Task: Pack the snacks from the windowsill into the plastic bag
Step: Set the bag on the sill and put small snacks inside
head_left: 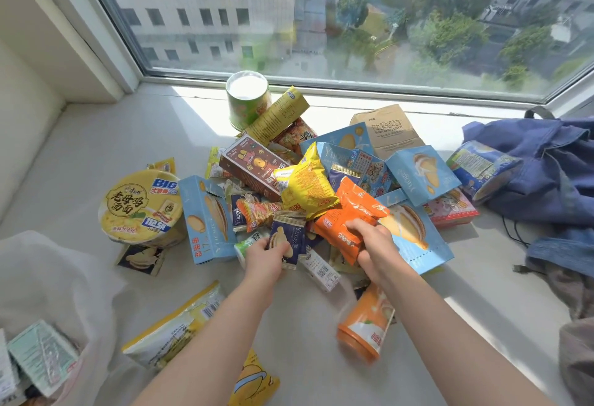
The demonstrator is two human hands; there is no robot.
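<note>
Working from the widest thing down, we have the windowsill spreading under and beyond both hands. The plastic bag, translucent and slack, lies well to the left of our left hand and nearer to us, with a few flat packets already in it. Directly beyond both hands rises the heap of snacks, most of it not yet packed, so we judge the task to be at an early stage. Off to the left of the left hand stands a yellow noodle bowl, with a light blue box between that bowl and the hand. Under the right forearm an orange cup lies on its side. Our right hand is curled round the near end of an orange packet at the front of the heap. Our left hand pinches a small navy packet by its lower edge. The step in hand, as we read it, is the pick-up, one item per hand. The next move calls for lifting both clear without dragging their neighbours, swinging them left and toward us, and dropping them into the bag, whose limp mouth may need holding wide.
</note>
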